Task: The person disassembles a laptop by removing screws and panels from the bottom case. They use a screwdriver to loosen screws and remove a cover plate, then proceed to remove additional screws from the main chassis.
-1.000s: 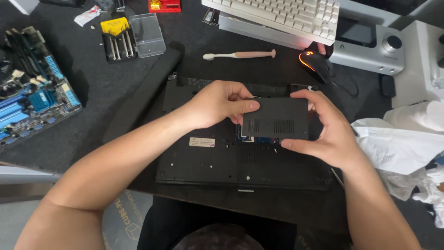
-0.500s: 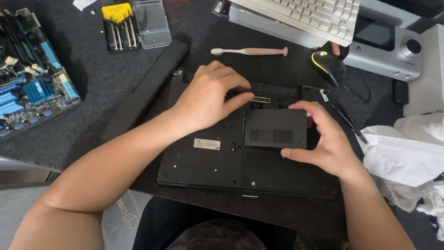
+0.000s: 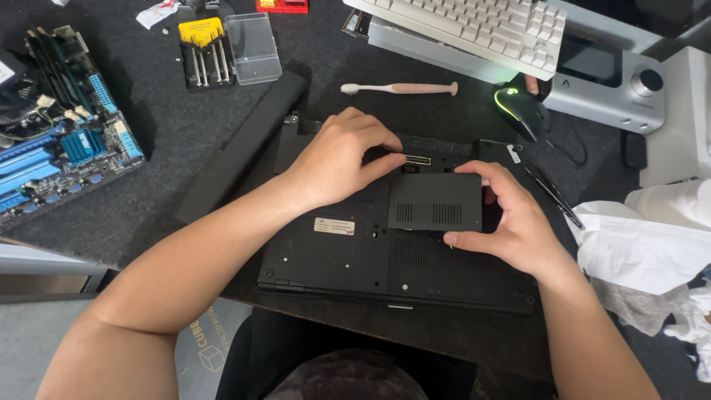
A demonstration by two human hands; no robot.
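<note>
hands on an upturned black laptop (image 3: 348,255) on the worktop (image 3: 185,141).
right hand (image 3: 511,222) grips the small vented cover (image 3: 435,201) by its right edge, over the laptop's open bay; left hand (image 3: 337,159) lies on the laptop, fingers (image 3: 381,164) curled, gripping nothing.

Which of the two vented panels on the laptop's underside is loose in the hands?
The upper vented panel, pinched by the right hand, left hand at its corner. The lower vent is part of the laptop base.

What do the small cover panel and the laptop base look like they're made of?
Cover panel: likely matte black plastic, thin, with moulded vent slots. Laptop base: apparently the same dull black plastic, no shine. Right hand holds the panel; left hand steadies the base.
</note>
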